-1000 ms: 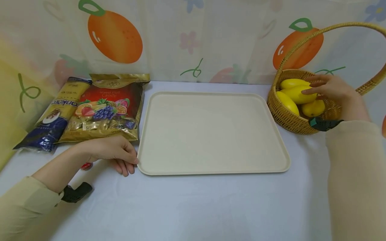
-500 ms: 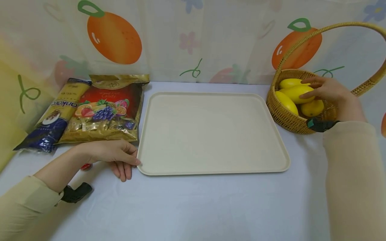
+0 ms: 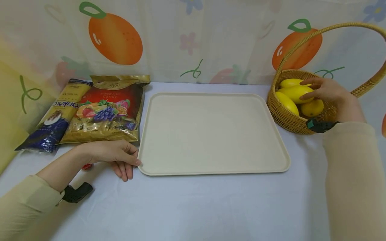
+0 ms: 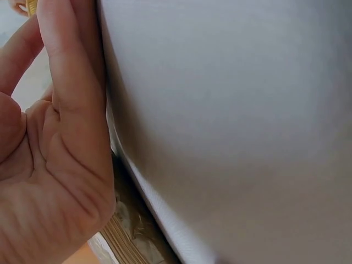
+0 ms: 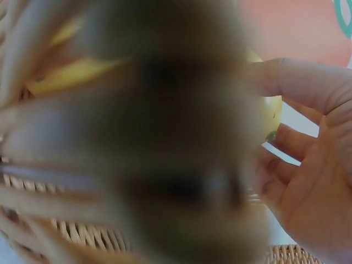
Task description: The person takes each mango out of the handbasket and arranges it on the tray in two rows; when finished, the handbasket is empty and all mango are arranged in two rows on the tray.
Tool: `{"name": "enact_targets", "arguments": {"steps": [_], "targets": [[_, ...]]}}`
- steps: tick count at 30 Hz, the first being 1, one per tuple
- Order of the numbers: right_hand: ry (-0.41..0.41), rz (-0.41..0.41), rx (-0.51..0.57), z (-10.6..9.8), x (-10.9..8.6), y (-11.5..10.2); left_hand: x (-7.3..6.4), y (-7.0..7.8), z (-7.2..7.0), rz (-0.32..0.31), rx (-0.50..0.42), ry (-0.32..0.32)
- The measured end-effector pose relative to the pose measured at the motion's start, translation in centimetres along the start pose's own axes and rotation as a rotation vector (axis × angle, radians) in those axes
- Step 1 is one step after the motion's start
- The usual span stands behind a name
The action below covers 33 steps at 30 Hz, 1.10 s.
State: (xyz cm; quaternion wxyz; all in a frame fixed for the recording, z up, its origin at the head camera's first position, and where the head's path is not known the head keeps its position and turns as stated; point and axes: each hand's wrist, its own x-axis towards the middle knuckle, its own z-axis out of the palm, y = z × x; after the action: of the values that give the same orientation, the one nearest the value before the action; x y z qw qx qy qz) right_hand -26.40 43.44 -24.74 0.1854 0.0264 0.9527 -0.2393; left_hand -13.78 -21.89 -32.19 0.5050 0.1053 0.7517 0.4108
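Observation:
In the head view my left hand is at the near left corner of the cream tray, thumb tip on the rim. Its other fingers hang relaxed beside the tray; the left wrist view shows them nearly straight along the palm. At the right, my right hand reaches into the wicker basket. Thumb and fingers grip the middle yellow mango from its right end. Several yellow fruits share the basket. In the right wrist view the blurred basket handle hides most of the gripped fruit.
A Mixed Fruit Candy bag and a gold-and-blue packet lie at the left. A small red item sits under my left wrist. The basket's tall handle arches over my right hand. A printed curtain hangs behind.
My left thumb has come a little further onto the tray rim, and the fingers below have dropped slightly. My right hand has shifted slightly left over the fruit. The tray has stayed put.

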Motion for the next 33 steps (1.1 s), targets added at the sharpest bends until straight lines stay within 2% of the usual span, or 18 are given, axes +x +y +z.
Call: {"name": "enact_targets", "arguments": {"steps": [4,12,20,25,28,33], "targets": [[0.015,0.005,-0.007,0.0,-0.1,0.2,0.0,0.1,0.0,0.000,-0.005,-0.010],[0.044,0.009,0.081,-0.2,-1.1,0.4,0.0,0.1,0.0,0.003,-0.012,-0.011],[0.179,-0.005,0.140,-0.2,-1.5,1.3,0.0,-0.1,0.0,0.009,-0.013,-0.013],[0.194,-0.039,0.314,-0.4,-2.0,1.5,0.0,-0.2,0.1,0.015,-0.022,-0.020],[0.201,-0.068,0.453,-0.4,-2.3,1.3,-0.1,-0.2,0.1,0.018,-0.026,-0.025],[0.187,-0.177,0.817,-0.2,-2.8,1.1,-0.1,-0.2,0.0,0.020,-0.033,-0.030]]}}
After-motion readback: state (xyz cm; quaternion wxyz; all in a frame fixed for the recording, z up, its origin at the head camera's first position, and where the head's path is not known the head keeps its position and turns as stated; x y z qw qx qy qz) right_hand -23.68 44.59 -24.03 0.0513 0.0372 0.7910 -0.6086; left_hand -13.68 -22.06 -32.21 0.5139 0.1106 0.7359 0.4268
